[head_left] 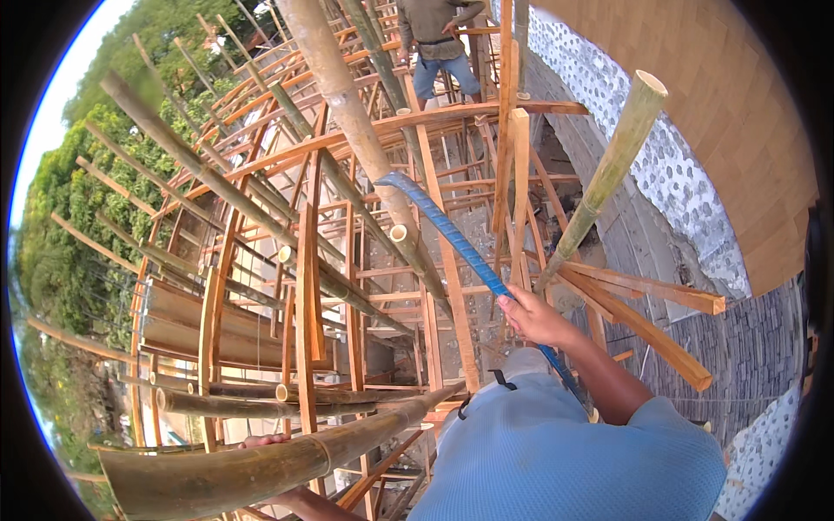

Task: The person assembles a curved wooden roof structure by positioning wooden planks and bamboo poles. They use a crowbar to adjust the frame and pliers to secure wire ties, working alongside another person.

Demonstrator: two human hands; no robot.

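My right hand (532, 316) is closed around a long blue crowbar (452, 236). Its flattened, bent tip points up and to the left, over the timber frame, while the lower end runs down beside my blue shirt. At the lower left, a thick bamboo pole (252, 469) slants across in front of my left forearm. Fingers of my left hand (263, 441) show at the pole's far edge and appear curled round it; the pole hides the palm. An upright timber post (306, 330) stands close beyond that hand.
Bamboo poles and timber rails form a scaffold, with deep gaps down to lower levels. A cut bamboo pole (608, 174) leans up at right, above loose timber pieces (643, 330). Another person (439, 43) stands on the framework at the far side. A stone-patterned wall (686, 200) is at right.
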